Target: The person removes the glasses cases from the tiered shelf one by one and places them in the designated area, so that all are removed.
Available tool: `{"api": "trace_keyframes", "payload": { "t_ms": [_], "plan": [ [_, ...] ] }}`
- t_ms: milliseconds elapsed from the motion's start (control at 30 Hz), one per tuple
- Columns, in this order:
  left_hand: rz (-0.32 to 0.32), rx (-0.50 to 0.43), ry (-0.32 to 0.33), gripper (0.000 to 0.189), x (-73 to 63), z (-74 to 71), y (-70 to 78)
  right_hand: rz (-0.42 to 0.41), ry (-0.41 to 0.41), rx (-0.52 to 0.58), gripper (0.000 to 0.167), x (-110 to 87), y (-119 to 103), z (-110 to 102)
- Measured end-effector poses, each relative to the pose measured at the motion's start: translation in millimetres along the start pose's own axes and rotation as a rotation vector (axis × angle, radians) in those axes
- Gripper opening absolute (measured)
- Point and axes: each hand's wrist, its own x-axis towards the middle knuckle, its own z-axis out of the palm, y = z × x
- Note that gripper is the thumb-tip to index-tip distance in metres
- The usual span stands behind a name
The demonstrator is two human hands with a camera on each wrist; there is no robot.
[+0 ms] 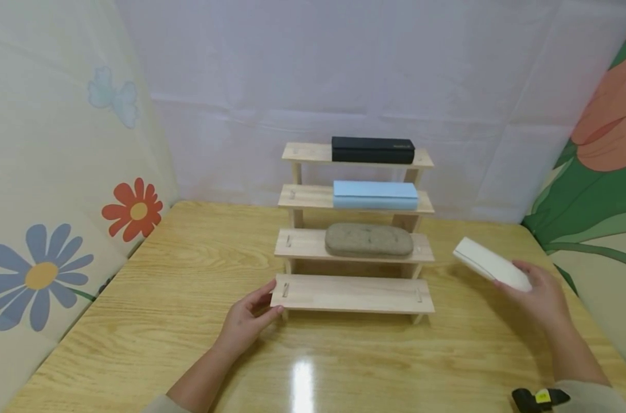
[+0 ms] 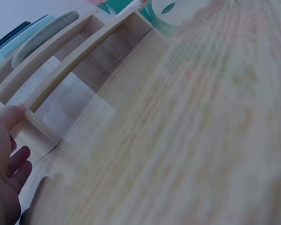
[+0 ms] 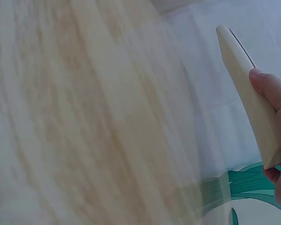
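A four-tier wooden display stand (image 1: pixel 339 293) stands on the table. My left hand (image 1: pixel 245 324) grips the left end of its lowest tier, thumb at the front corner; in the left wrist view the thumb (image 2: pixel 11 115) lies against the shelf edge. To the right of the stand, my right hand (image 1: pixel 542 295) holds a white glasses case (image 1: pixel 490 264) above the table, tilted, its far end pointing toward the stand. In the right wrist view the thumb presses along the side of the case (image 3: pixel 246 93). The bottom tier bears nothing.
A black glasses case (image 1: pixel 373 150) lies on the top tier, a light blue one (image 1: pixel 375 195) below it, and a grey-brown rounded one (image 1: pixel 368 240) on the third tier. The wood-grain table (image 1: pixel 189 275) meets a white cloth behind and flowered cloths at the sides.
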Motion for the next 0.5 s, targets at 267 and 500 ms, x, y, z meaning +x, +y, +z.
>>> {"api": "trace_keyframes", "payload": {
  "t_ms": [267, 500],
  "plan": [
    [0.009, -0.015, 0.011, 0.055, -0.3, 1.1, -1.0, 0.035, -0.038, 0.008, 0.076, -0.3, 12.8, 11.5],
    [0.013, 0.004, 0.003, 0.057, -0.8, 0.2, -3.6, 0.019, -0.039, -0.022, 0.074, 1.2, 19.8, 18.3]
  ]
}}
